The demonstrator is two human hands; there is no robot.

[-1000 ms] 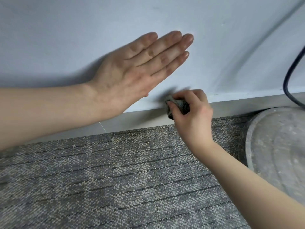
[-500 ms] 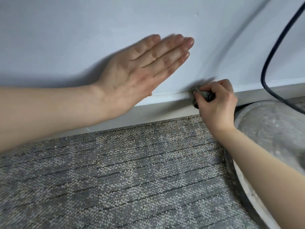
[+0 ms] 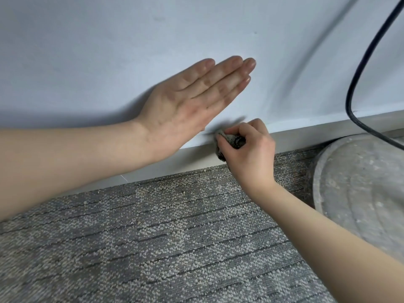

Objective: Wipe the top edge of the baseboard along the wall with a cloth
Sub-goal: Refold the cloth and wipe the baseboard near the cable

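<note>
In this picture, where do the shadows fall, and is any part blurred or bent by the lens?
Head view: no glare; the left hand casts a soft shadow on the wall beside its wrist; a small dark shadow lies just above the cloth held by the right hand; the left fingers look slightly blurred; the baseboard runs slanted and faintly curved, probably from the wide lens.

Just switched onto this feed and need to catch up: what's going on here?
A person is wiping along the foot of a wall. The right hand grips a small dark cloth and presses it on the top edge of the baseboard. The left hand lies flat against the wall, fingers straight. To the right, a black cable hangs down the wall and a round grey slab sits on the carpet.
</note>
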